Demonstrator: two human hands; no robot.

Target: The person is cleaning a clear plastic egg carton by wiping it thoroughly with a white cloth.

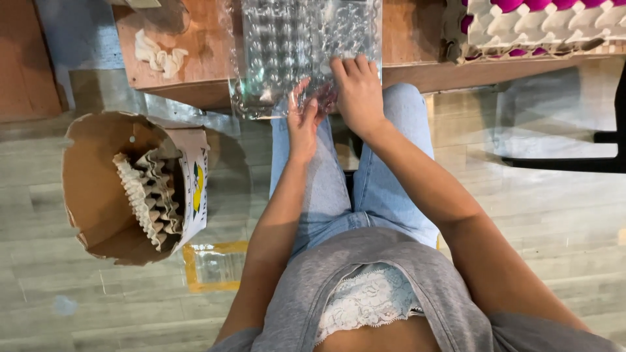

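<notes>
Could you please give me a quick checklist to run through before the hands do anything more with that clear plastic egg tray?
1. Left hand on the clear plastic egg tray, at its near edge: ok.
2. Right hand flat on the tray: ok.
3. Tray fully supported by wooden table: not ok, near edge overhangs.
4. Tray cells empty: cannot tell.
5. Cardboard box of paper trays apart from both hands: ok.
</notes>
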